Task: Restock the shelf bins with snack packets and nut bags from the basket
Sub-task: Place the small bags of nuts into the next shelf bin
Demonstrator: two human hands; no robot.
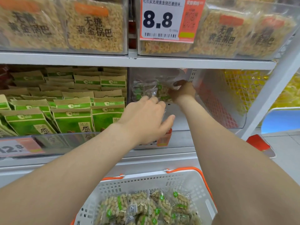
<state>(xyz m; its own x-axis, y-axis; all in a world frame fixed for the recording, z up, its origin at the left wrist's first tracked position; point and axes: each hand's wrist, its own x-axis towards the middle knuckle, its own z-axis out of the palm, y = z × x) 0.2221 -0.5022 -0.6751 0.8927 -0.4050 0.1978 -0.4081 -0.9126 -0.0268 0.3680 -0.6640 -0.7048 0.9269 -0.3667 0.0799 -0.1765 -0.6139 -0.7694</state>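
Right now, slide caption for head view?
Left hand and right hand arrange nut bags in a clear bin above the basket.

— At twelve o'clock?
— White metal shelf board point(194, 62), side to side, evenly lit; above it a price card point(162, 18) marked 8.8.
— Toward three?
— White upright post point(272, 95), slanting; just beyond, a blue panel point(282, 120).
— Near four?
— Pale floor tiles point(285, 143), with a red-orange piece point(256, 142) lying at the post's foot.

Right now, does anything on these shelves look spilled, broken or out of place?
Nothing spilled or damaged. Only the clear bin looks sparse: a few nut bags at the back, beside tightly stacked green packets.
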